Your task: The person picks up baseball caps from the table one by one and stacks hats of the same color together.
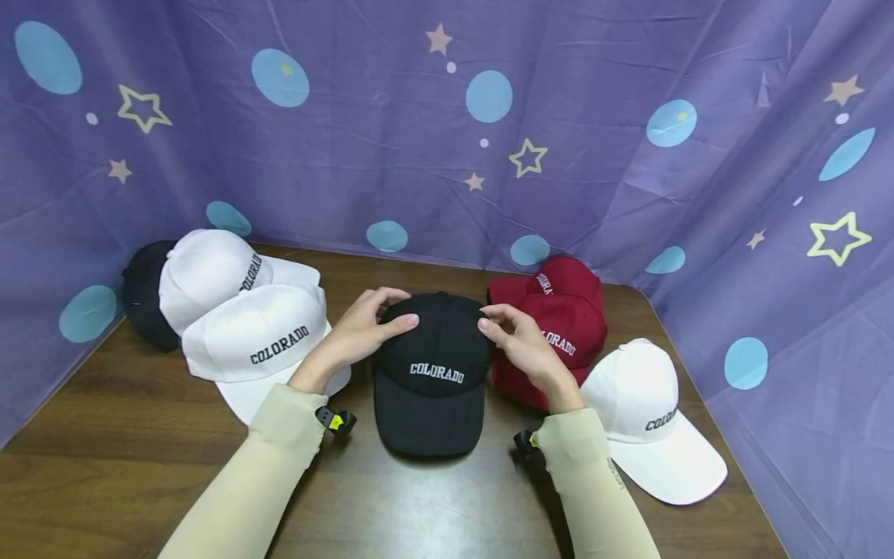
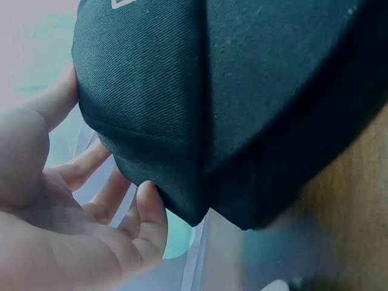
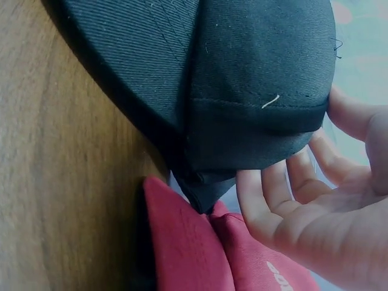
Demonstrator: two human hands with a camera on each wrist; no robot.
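A black baseball cap (image 1: 436, 419) with white COLORADO lettering is at the middle of the table, brim toward me. My left hand (image 1: 363, 330) holds the cap's left side, thumb on the crown and fingers along the lower edge. On the opposite side my right hand (image 1: 522, 345) grips it the same way. In the left wrist view, the fingers (image 2: 151, 212) curl under the cap's edge. The right wrist view shows the fingertips (image 3: 248, 188) beneath the crown's rim, close to a red cap (image 3: 188, 242). Whether the black cap touches the table is unclear.
Two white caps (image 1: 244, 341) overlap at the left, partly covering another black cap (image 1: 143, 295). Red caps (image 1: 569, 310) are stacked at the right, behind my right hand. A white cap (image 1: 635, 388) lies near the wooden table's (image 1: 733, 528) right edge. A purple curtain (image 1: 391, 178) surrounds the table.
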